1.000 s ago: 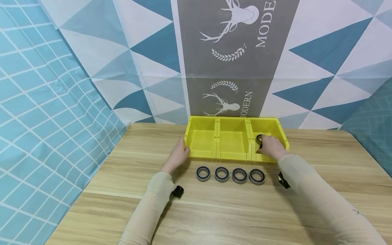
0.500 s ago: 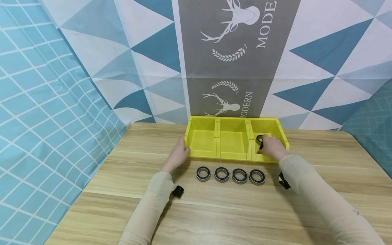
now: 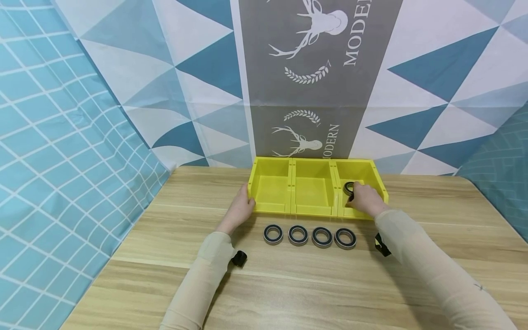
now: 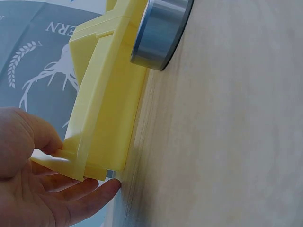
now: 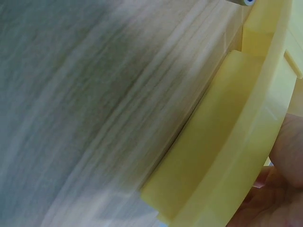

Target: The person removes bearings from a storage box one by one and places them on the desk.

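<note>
A yellow three-compartment bin (image 3: 313, 211) stands near the back edge of the table. My left hand (image 3: 240, 208) grips its left end; in the left wrist view the thumb lies over the rim and the fingers reach beneath. My right hand (image 3: 366, 199) is inside the right compartment, pinching a dark piece of a bearing, its fingertips mostly hidden. Another black-sealed ball bearing (image 3: 345, 189) shows just beyond those fingers. In the right wrist view the bin's wall (image 5: 227, 156) covers much of that hand.
Several ball bearings (image 3: 273, 242) lie in a row on the wooden table (image 3: 288, 293) in front of the bin. One bearing (image 4: 158, 33) appears large in the left wrist view. A patterned cloth wall (image 3: 305, 91) rises right behind the bin.
</note>
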`<state>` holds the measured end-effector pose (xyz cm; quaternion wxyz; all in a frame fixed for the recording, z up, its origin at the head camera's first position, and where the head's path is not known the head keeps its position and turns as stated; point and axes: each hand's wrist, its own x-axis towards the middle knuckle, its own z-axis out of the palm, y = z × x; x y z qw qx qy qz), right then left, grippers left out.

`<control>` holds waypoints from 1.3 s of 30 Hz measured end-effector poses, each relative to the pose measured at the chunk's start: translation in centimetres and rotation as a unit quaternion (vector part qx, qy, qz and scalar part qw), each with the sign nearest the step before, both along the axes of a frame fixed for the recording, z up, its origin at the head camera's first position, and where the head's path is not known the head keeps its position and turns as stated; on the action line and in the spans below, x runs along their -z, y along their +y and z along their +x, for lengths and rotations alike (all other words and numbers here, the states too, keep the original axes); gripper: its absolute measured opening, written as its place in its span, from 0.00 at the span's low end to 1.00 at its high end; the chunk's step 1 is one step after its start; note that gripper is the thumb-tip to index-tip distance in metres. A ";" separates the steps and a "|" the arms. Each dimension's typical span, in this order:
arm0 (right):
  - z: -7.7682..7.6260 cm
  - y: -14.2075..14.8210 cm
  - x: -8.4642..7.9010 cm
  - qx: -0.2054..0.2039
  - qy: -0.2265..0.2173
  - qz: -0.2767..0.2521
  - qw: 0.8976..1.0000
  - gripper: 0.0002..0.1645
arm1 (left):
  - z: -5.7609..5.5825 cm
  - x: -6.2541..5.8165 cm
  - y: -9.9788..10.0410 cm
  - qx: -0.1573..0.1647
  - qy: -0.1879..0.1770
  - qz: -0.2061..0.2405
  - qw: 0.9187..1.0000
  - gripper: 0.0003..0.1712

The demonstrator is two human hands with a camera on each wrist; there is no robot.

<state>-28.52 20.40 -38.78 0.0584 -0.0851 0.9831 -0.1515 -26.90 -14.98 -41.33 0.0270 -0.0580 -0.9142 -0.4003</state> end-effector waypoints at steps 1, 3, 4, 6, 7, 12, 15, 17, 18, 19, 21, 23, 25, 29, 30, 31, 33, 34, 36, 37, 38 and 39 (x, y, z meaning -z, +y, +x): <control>0.0 0.0 0.0 0.000 0.000 0.000 1.000 0.36 | 0.0 0.0 0.0 0.001 0.001 -0.001 1.000 0.26; 0.0 0.1 0.0 0.000 -0.002 -0.002 1.000 0.35 | 0.0 -0.1 0.1 0.002 0.002 -0.002 1.000 0.26; 0.0 0.1 -0.1 0.000 -0.003 -0.002 1.000 0.34 | 0.1 -0.1 0.1 0.001 0.002 -0.002 1.000 0.26; 0.1 0.1 -0.1 -0.001 -0.005 -0.003 1.000 0.32 | 0.1 -0.1 0.1 0.001 0.000 -0.003 1.000 0.27; 0.1 0.1 -0.2 -0.002 -0.005 -0.004 1.000 0.31 | 0.1 -0.2 0.1 0.001 -0.001 -0.002 1.000 0.27; 0.1 0.3 -0.4 -0.009 0.000 -0.007 1.000 0.25 | 0.2 -0.3 0.2 -0.001 -0.005 -0.003 1.000 0.27; 0.2 0.3 -0.5 -0.010 0.004 -0.007 1.000 0.22 | 0.2 -0.3 0.2 0.001 -0.005 -0.004 1.000 0.28; 0.2 0.3 -0.6 -0.011 0.006 -0.005 1.000 0.20 | 0.2 -0.4 0.3 0.001 -0.006 -0.004 1.000 0.28; 0.2 0.3 -0.7 -0.013 0.007 -0.004 1.000 0.20 | 0.2 -0.3 0.2 0.002 -0.004 -0.005 1.000 0.28; 0.2 0.3 -0.7 -0.014 0.011 -0.001 1.000 0.21 | 0.2 -0.3 0.2 0.002 -0.002 -0.005 1.000 0.28; 0.2 0.2 -0.8 -0.019 0.014 0.005 1.000 0.23 | 0.2 -0.3 0.2 0.001 0.000 -0.004 1.000 0.28; 0.3 0.1 -1.0 -0.024 0.015 0.011 1.000 0.26 | 0.2 -0.3 0.2 0.002 0.002 -0.004 1.000 0.28; 0.3 0.2 -1.1 -0.029 0.016 0.017 0.999 0.29 | 0.3 -0.3 0.2 0.001 0.000 -0.003 1.000 0.27; 0.6 0.1 -1.4 -0.037 0.023 0.015 0.999 0.31 | 0.2 -0.2 0.2 0.003 0.000 -0.006 1.000 0.28; 0.7 0.1 -1.5 -0.039 0.028 0.012 0.999 0.31 | 0.2 -0.2 0.1 0.002 0.000 -0.006 1.000 0.28; 0.8 0.1 -1.7 -0.041 0.032 0.009 0.999 0.31 | 0.2 -0.3 0.1 0.003 0.001 -0.007 1.000 0.28; 1.1 0.1 -1.9 -0.045 0.039 0.005 0.998 0.31 | 0.2 -0.3 0.1 0.003 0.001 -0.007 1.000 0.28; 1.2 0.0 -2.1 -0.046 0.041 0.002 0.998 0.31 | 0.2 -0.3 0.1 0.003 0.001 -0.007 1.000 0.28; 1.5 -0.1 -2.3 -0.052 0.046 -0.001 0.998 0.31 | 0.2 -0.3 0.1 0.002 -0.001 -0.008 1.000 0.27; 1.6 -0.1 -2.4 -0.054 0.049 -0.002 0.997 0.31 | 0.1 -0.3 0.1 0.003 -0.002 -0.008 1.000 0.27; 1.7 -0.1 -2.5 -0.056 0.051 -0.003 0.997 0.31 | 0.1 -0.3 0.1 0.003 -0.002 -0.008 1.000 0.27; 1.8 -0.1 -2.7 -0.058 0.055 -0.004 0.997 0.31 | 0.1 -0.3 0.1 0.003 -0.003 -0.008 1.000 0.27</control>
